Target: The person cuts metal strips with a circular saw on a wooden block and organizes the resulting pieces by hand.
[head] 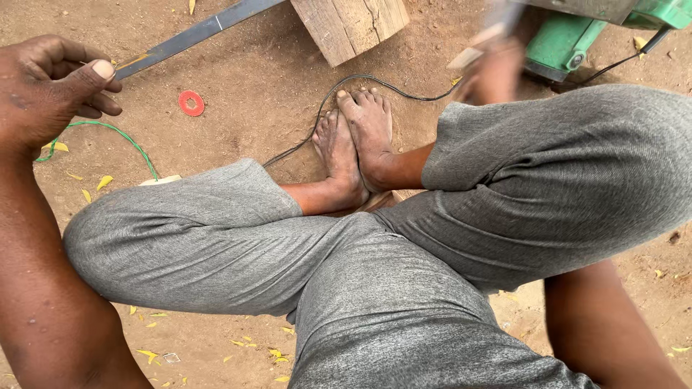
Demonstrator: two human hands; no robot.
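I sit on bare earth in grey trousers [360, 288], my bare feet [357, 140] crossed in front of me. My left hand [50, 90] hovers at the upper left with its fingers curled and the thumb pressed on them. The near end of a flat grey metal bar [194, 32] meets the thumb; a grip on it is not visible. My right hand [494, 72] is blurred by motion above my right knee. It is closed on a pale stick-like object [468, 56] that is too smeared to identify.
A wooden block [349, 25] stands at the top centre, with a green power tool [569, 39] at the top right. Its black cable [339, 83] runs past my toes. A red ring [191, 103] and a green wire [122, 133] lie on the dirt at the left, among yellow leaves.
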